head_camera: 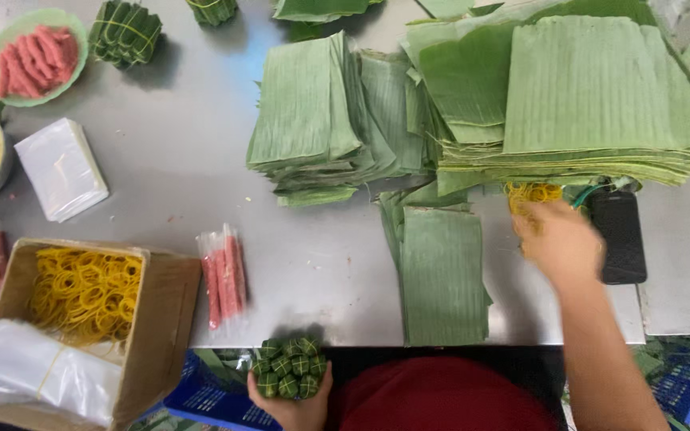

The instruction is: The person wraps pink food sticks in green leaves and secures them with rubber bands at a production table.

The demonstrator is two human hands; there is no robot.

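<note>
— What has your left hand [293, 403] got?

— A cluster of small leaf-wrapped parcels [288, 366], at six o'clock by the near edge of the steel surface [177, 168]. My fingers are cupped under it, clamped on the bundle.

— And your right hand [559, 242]?

— Out at three o'clock, on a heap of yellow rubber bands [533, 192] just under the big stack of banana leaves [592, 96], beside a dark phone [620, 235]. It's blurred; I cannot tell whether those fingers are apart or together.

— Anything between?

— A folded leaf strip [441, 275], at five o'clock.
</note>
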